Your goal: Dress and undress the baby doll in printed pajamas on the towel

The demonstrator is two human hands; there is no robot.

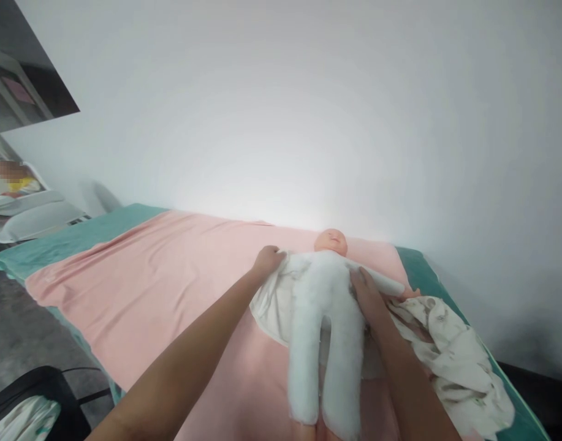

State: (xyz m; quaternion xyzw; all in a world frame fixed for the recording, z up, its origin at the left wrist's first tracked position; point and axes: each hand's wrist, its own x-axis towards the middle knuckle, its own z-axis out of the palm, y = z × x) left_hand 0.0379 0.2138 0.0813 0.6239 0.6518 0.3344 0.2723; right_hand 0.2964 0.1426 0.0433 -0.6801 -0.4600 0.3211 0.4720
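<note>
A baby doll (324, 318) with a white fluffy body and a bare pink head lies on its back on a pink sheet (161, 288). Under it is a cream printed garment (450, 355), bunched out to the right. My left hand (268, 260) is closed on the garment's edge at the doll's shoulder on the left. My right hand (366, 294) lies flat, fingers stretched, on the doll's side by its arm on the right.
The pink sheet covers a teal-covered table (73, 236) set against a white wall. A dark bag (37, 401) with cloth in it sits on the floor at lower left. White furniture and another person are at far left.
</note>
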